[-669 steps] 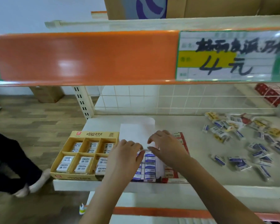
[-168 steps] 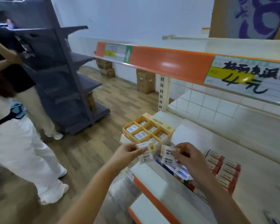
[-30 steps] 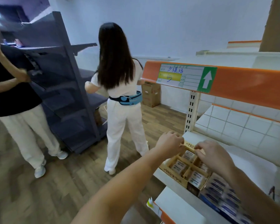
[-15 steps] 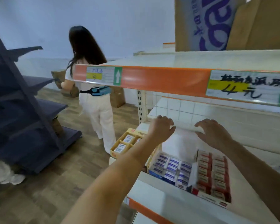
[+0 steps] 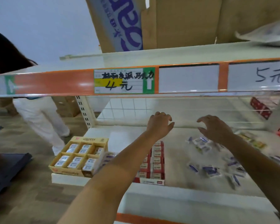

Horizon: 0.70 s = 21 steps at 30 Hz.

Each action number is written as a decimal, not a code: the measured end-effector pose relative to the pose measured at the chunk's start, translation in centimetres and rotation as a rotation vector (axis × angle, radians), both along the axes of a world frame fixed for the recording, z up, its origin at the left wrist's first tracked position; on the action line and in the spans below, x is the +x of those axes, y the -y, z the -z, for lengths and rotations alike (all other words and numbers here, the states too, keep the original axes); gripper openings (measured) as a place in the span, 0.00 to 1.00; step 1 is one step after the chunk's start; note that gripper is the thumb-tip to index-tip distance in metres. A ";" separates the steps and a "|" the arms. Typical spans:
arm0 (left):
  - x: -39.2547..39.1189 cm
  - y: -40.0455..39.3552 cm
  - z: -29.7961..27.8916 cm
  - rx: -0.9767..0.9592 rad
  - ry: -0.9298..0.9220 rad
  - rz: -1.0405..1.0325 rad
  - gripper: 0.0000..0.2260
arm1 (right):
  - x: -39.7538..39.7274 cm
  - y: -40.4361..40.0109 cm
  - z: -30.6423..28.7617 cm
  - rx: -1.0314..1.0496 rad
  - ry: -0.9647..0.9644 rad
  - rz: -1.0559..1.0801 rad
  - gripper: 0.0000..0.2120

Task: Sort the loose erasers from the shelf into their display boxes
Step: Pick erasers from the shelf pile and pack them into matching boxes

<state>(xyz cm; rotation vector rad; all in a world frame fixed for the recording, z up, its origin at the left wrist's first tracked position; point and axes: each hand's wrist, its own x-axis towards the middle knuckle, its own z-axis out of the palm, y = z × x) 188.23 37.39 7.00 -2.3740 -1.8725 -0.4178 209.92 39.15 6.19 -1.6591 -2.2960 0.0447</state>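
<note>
A yellow display box [image 5: 66, 171] with wrapped erasers in its compartments stands at the shelf's left front corner. A red display box [image 5: 153, 179] full of red-labelled erasers sits to its right, partly behind my left forearm. A blue-labelled box between them is mostly hidden. Loose blue and yellow erasers [image 5: 211, 170] lie scattered on the right of the shelf. My left hand [image 5: 159, 124] hovers above the shelf with relaxed fingers and holds nothing. My right hand [image 5: 214, 128] hangs over the loose pile, fingers spread and slightly curled, empty.
The shelf above, with an orange price strip [image 5: 55, 83], overhangs close over my hands. A large cardboard box [image 5: 176, 21] stands on top. A person in white trousers [image 5: 39, 117] stands at the left on the wooden floor. Red packs [image 5: 260, 109] lie at the back right.
My view has swung right, from the yellow box to the loose pile. Both hands left the yellow box empty and moved right; my right hand now hovers over the scattered erasers.
</note>
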 end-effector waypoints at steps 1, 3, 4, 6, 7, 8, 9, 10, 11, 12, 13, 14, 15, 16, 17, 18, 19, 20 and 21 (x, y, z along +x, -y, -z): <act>1.2 -0.3 0.1 -0.007 -0.001 0.018 0.16 | 1.4 0.1 0.2 -0.011 0.005 0.024 0.17; 3.5 -0.8 0.4 -0.012 0.003 0.052 0.16 | 4.0 0.3 0.5 -0.031 0.020 0.069 0.17; 4.6 -1.0 0.5 -0.013 0.006 0.069 0.16 | 5.3 0.5 0.7 -0.037 0.020 0.092 0.18; 6.8 -1.4 0.7 -0.021 0.006 0.102 0.16 | 7.7 0.8 1.1 -0.045 0.007 0.132 0.17; 7.8 -1.6 0.9 -0.024 0.005 0.118 0.16 | 8.8 0.9 1.2 -0.044 0.003 0.149 0.17; 8.8 -1.7 1.1 -0.027 0.002 0.133 0.16 | 9.9 1.1 1.4 -0.041 -0.001 0.167 0.16; 9.8 -1.9 1.3 -0.029 -0.002 0.148 0.16 | 10.9 1.3 1.5 -0.041 -0.002 0.187 0.16; 10.7 -2.0 1.5 -0.033 -0.005 0.162 0.16 | 12.0 1.6 1.6 -0.047 0.003 0.208 0.16; 11.6 -2.1 1.6 -0.037 -0.007 0.175 0.16 | 12.9 1.7 1.7 -0.059 0.013 0.225 0.16; 12.3 -2.3 1.8 -0.040 -0.008 0.187 0.16 | 13.8 1.9 1.8 -0.067 0.021 0.234 0.16; 13.2 -2.5 2.0 -0.042 -0.010 0.202 0.16 | 14.8 2.1 2.0 -0.074 0.027 0.245 0.16; 13.8 -2.6 2.1 -0.044 -0.012 0.212 0.16 | 15.7 2.2 2.1 -0.073 0.033 0.253 0.16; 14.3 -2.7 2.2 -0.049 -0.012 0.221 0.16 | 16.3 2.4 2.2 -0.076 0.038 0.262 0.16; 15.0 -2.9 2.4 -0.056 -0.013 0.231 0.17 | 17.1 2.5 2.2 -0.082 0.042 0.274 0.16; 15.6 -3.0 2.6 -0.067 -0.015 0.240 0.17 | 17.7 2.7 2.4 -0.096 0.047 0.290 0.16; 16.2 -3.1 2.8 -0.080 -0.021 0.248 0.17 | 18.3 2.9 2.6 -0.112 0.055 0.305 0.17; 16.8 -3.2 3.1 -0.093 -0.026 0.256 0.17 | 18.8 3.0 2.9 -0.126 0.061 0.320 0.17; 17.4 -3.3 3.4 -0.107 -0.028 0.263 0.17 | 19.4 3.2 3.2 -0.135 0.067 0.328 0.17; 17.8 -3.5 3.6 -0.121 -0.030 0.268 0.17 | 19.8 3.3 3.4 -0.147 0.073 0.334 0.18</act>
